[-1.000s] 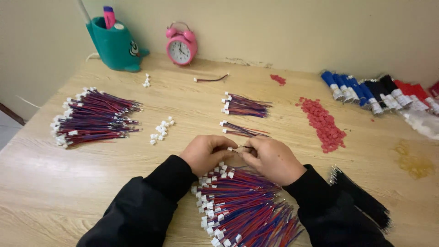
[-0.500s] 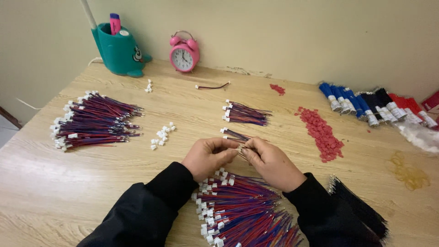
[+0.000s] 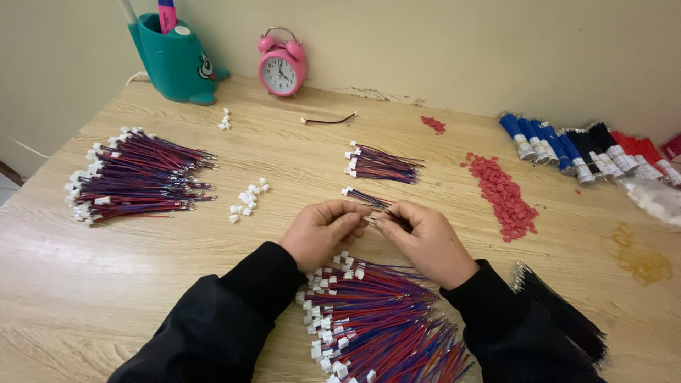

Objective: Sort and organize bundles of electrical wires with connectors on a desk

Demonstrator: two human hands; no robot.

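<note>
on wooden table (image 3: 106, 284) by beige wall (image 3: 461, 42) | both hands (image 3: 376, 234) pinched shut, seemingly on one wire (image 3: 369, 203)

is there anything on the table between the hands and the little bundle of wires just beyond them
Nothing visible. The left hand and right hand pinch a wire lead, and the small bundle lies right beyond their fingertips on bare table.

left hand (image 3: 323, 230): bare, no glove, no ring | right hand (image 3: 425, 237): bare, no glove | sleeves: black, long, soft matte fabric, cuffs bunched snug at both wrists, no markings
</note>
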